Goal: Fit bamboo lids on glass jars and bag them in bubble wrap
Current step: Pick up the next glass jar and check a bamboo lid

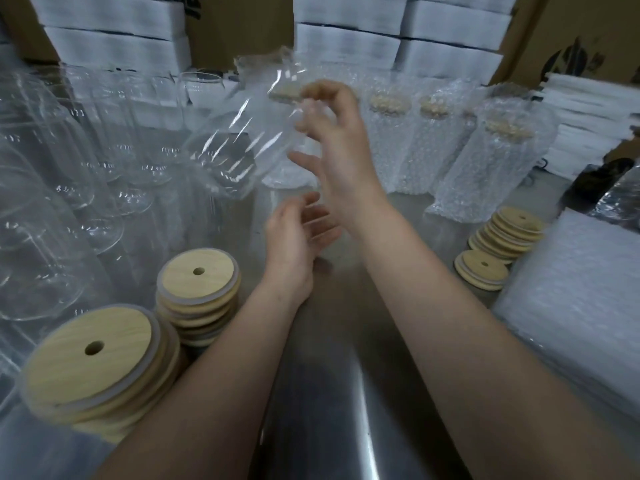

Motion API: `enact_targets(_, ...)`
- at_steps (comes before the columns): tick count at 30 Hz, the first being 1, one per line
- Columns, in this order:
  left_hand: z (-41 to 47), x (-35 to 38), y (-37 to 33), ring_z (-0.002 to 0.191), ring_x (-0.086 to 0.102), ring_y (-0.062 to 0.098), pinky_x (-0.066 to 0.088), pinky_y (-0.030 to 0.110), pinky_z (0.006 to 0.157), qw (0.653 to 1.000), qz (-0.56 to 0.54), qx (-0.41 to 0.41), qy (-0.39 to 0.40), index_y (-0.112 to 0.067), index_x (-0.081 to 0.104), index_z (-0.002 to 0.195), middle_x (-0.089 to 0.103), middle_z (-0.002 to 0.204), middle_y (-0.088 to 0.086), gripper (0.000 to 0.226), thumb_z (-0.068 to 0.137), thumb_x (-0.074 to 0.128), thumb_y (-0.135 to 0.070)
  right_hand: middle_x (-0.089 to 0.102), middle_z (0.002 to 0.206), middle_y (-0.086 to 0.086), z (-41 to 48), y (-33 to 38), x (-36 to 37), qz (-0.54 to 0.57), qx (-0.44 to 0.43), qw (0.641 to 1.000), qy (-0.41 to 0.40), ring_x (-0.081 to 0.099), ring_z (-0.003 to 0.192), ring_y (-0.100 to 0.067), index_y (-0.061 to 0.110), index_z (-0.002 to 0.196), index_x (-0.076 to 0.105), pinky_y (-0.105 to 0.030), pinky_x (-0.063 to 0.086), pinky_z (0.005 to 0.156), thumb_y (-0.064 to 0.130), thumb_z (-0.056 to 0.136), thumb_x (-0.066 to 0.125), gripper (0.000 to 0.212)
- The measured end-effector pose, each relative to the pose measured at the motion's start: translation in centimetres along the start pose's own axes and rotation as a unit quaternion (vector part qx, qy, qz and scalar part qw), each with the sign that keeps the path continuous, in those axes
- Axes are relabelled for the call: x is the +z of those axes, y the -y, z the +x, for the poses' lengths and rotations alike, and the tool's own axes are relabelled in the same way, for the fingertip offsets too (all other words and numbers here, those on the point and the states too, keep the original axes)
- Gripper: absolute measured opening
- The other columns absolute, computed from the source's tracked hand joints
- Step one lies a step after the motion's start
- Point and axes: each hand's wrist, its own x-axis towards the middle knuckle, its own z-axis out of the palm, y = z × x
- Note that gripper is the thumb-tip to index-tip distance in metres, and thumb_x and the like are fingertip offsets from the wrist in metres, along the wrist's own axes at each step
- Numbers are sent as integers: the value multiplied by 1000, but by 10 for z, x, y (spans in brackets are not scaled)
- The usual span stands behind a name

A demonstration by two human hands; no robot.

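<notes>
The shiny metal counter (346, 393) was full of things. White foam packs (346, 39) and brown boxes (568, 32) stood at the back. Many bare glass jars (69, 188) crowded the left side. Four wrapped jars (485, 168) could be counted at the right; the blur hid any more. Flat bubble wrap bags (571, 306) lay in a pile nearby. Four stacks of bamboo lids showed: two at the left (197, 289) and two at the right (505, 233).

The bagged jar (228, 147) was tilted in the air. The right hand (332, 140) pinched its lid end, with the other fingers spread. The left hand (294, 237) was open and held nothing, just below the jar.
</notes>
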Motion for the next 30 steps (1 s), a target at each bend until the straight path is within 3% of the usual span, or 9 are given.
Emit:
enact_targets(3, -3, -3, -3, 84, 68, 30, 57, 40, 78, 996, -64, -44, 37, -7, 61, 97, 66, 94, 18, 30, 100, 43, -31, 51, 117, 2, -8, 2, -33, 183, 82, 980, -4, 49, 100, -24, 25, 101, 55, -47, 55, 86, 17, 102, 47, 11)
enact_targets(7, -8, -1, -5, 84, 69, 30, 59, 33, 64, 986, -45, -108, 115, -8, 61, 123, 66, 110, 22, 65, 97, 33, -60, 50, 117, -7, -19, -8, -59, 269, 141, 949, -79, 52, 98, -26, 24, 104, 58, -44, 58, 75, 27, 102, 46, 13)
enact_targets(10, -8, 0, -5, 75, 69, 27, 55, 34, 64, 980, -40, -119, 154, -5, 57, 123, 65, 109, 18, 72, 94, 32, -66, 51, 107, -7, -19, -14, -69, 304, 165, 930, -122, 50, 81, -22, 26, 104, 60, -35, 52, 62, 33, 99, 49, 15)
enact_targets(15, -10, 1, -3, 88, 68, 25, 52, 42, 82, 978, 51, -83, 185, -5, 54, 129, 69, 107, 11, 75, 85, 43, -65, 61, 101, -3, -22, -25, -76, 188, 161, 959, -141, 59, 72, -16, 28, 112, 59, -30, 50, 60, 36, 99, 45, 20)
enact_targets(18, -15, 7, 0, 100, 60, 32, 46, 47, 88, 974, 96, -55, 200, -1, 48, 136, 63, 114, 16, 76, 83, 58, -56, 62, 116, -11, -21, -32, -77, 115, 136, 972, -150, 61, 91, -23, 29, 116, 57, -40, 50, 75, 32, 102, 41, 21)
enact_targets(21, -16, 7, 2, 97, 60, 32, 49, 50, 88, 978, 100, -38, 181, -8, 44, 140, 64, 113, 15, 72, 77, 67, -36, 63, 116, -12, -23, -37, -78, 107, 130, 973, -159, 63, 97, -25, 23, 127, 49, -42, 52, 83, 35, 105, 39, 27)
enact_targets(23, -16, 6, 1, 95, 63, 30, 52, 50, 88, 979, 106, -34, 170, -13, 46, 138, 67, 110, 13, 72, 74, 71, -32, 65, 120, -11, -27, -41, -79, 122, 152, 972, -134, 67, 101, -25, 18, 134, 46, -42, 56, 89, 43, 105, 35, 40)
enact_targets(27, -16, 7, 0, 90, 58, 29, 49, 40, 76, 978, 87, -26, 186, 3, 42, 139, 56, 108, 19, 72, 82, 62, -35, 60, 133, -21, -38, -49, -83, 100, 208, 971, -56, 58, 122, -40, 11, 141, 47, -55, 46, 104, 57, 100, 28, 65)
enact_targets(30, -15, 6, 0, 98, 59, 33, 47, 46, 86, 980, 112, -5, 167, 5, 43, 137, 58, 116, 26, 63, 91, 58, -36, 60, 135, -15, -45, -52, -79, 91, 203, 975, -22, 63, 118, -28, 13, 143, 45, -43, 53, 97, 62, 92, 34, 71)
